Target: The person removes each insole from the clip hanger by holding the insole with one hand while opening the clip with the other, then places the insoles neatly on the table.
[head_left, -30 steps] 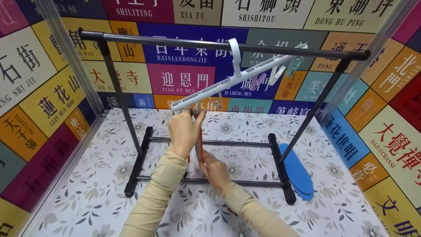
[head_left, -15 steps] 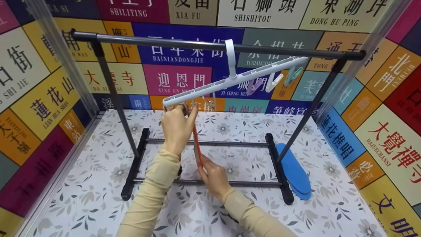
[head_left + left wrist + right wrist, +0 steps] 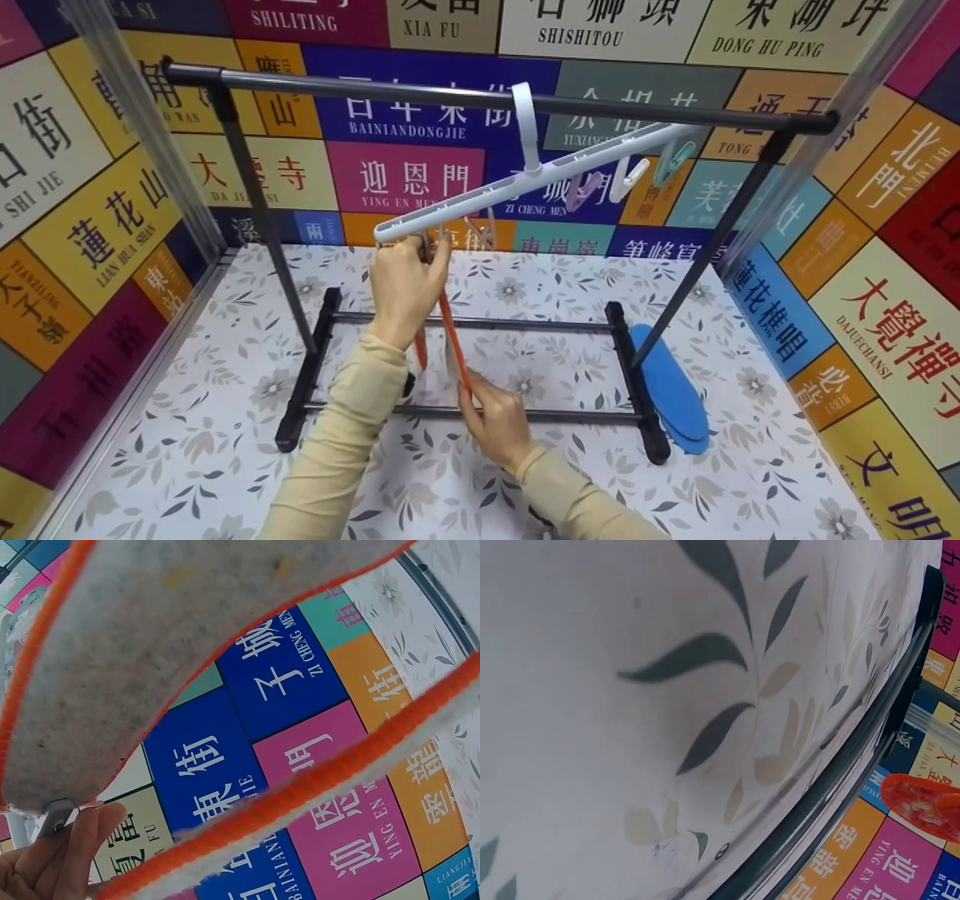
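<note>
A white clip hanger (image 3: pixel 457 199) hangs by its hook from the black rail, its left end tilted down. Under that end my left hand (image 3: pixel 401 281) pinches a clip (image 3: pixel 56 817), whose jaws sit at the end of a grey felt insole (image 3: pixel 127 667) with orange edging. My right hand (image 3: pixel 495 416) holds the lower end of an orange-edged insole (image 3: pixel 454 337) between thumb and fingers. A second orange edge (image 3: pixel 300 795) crosses the left wrist view, and another orange insole tip (image 3: pixel 421 351) hangs behind the left wrist. The right hand is out of sight in the right wrist view.
A black rack with a top rail (image 3: pixel 360 90) stands around the work, its lower bars (image 3: pixel 525 417) near the right hand. Purple, white and green clips (image 3: pixel 673 163) hang on the hanger's right half. Blue insoles (image 3: pixel 671 390) lie beside the rack's right foot.
The hanger's slope has become slightly less steep. The lower end of the insole in the right hand has swung a little right and down, and the other orange tip shows more clearly.
</note>
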A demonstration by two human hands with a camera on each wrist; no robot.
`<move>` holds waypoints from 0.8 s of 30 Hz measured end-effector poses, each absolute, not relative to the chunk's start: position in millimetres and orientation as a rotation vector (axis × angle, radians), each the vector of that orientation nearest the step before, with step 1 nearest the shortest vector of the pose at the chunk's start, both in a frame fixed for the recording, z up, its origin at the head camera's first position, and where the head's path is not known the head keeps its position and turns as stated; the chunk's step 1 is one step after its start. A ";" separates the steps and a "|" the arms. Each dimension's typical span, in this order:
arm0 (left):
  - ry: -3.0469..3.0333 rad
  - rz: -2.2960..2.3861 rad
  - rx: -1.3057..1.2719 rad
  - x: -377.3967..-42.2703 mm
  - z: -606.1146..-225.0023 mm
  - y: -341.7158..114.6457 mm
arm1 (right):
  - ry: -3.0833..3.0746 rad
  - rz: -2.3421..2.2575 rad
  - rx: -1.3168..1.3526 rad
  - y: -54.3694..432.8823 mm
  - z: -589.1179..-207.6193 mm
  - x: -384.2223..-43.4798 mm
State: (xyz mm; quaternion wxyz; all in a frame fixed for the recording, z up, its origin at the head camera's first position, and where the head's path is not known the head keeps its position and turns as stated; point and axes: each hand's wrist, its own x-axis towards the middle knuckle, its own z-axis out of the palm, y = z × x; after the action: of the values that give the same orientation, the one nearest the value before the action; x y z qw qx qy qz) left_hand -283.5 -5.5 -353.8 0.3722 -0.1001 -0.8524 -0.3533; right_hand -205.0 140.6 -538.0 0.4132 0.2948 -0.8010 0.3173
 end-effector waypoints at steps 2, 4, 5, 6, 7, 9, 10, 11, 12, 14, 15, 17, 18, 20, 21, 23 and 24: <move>-2.171 -0.909 -0.261 -283.8 -353.5 -5.3 | -1.991 0.805 0.754 140.8 -537.8 -202.3; -2.153 -0.912 -0.264 -284.2 -353.8 -5.2 | -1.971 0.805 0.760 141.7 -538.6 -200.2; -2.145 -0.912 -0.265 -284.3 -353.9 -5.2 | -1.966 0.808 0.760 142.5 -538.8 -198.6; -2.138 -0.913 -0.265 -284.3 -354.0 -5.2 | -1.964 0.815 0.761 143.6 -539.1 -196.8; -2.131 -0.917 -0.266 -284.4 -354.2 -5.3 | -1.966 0.821 0.762 145.0 -539.6 -194.7; -2.120 -0.920 -0.266 -284.2 -354.6 -5.4 | -1.969 0.837 0.765 149.0 -540.6 -190.2; -2.118 -0.923 -0.267 -284.1 -354.9 -5.4 | -1.971 0.849 0.766 151.7 -541.2 -187.7; -2.117 -0.923 -0.267 -283.9 -355.3 -5.5 | -1.972 0.857 0.764 154.8 -541.4 -185.4; -2.115 -0.929 -0.268 -283.7 -355.6 -5.4 | -1.969 0.856 0.763 158.4 -541.8 -183.5; -2.115 -0.935 -0.271 -283.3 -356.0 -5.5 | -1.980 0.859 0.742 166.3 -542.5 -179.7; -2.114 -0.937 -0.271 -283.1 -356.2 -5.6 | -1.986 0.856 0.730 170.4 -542.9 -178.1; -2.115 -0.939 -0.271 -283.2 -356.0 -5.9 | -2.001 0.847 0.709 178.7 -544.2 -175.5; -2.115 -0.939 -0.270 -283.3 -355.8 -6.0 | -2.009 0.842 0.701 182.7 -545.0 -174.4; -2.120 -0.930 -0.268 -283.4 -355.4 -6.4 | -2.023 0.836 0.689 189.7 -546.5 -172.2; -2.124 -0.928 -0.267 -283.4 -355.3 -6.5 | -2.026 0.832 0.683 192.9 -547.2 -171.3; -2.133 -0.930 -0.267 -283.3 -355.1 -6.7 | -2.031 0.830 0.665 198.8 -548.4 -169.9; -2.140 -0.927 -0.265 -283.1 -355.1 -6.7 | -2.036 0.823 0.653 201.4 -548.7 -169.4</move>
State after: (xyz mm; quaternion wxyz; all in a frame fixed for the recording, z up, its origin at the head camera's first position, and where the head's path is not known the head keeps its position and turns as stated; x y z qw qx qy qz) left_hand -283.1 -6.7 -355.1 0.3869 -0.1040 -0.8407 -0.3643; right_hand -169.4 201.4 -548.7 0.4125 0.2597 -0.8095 0.3274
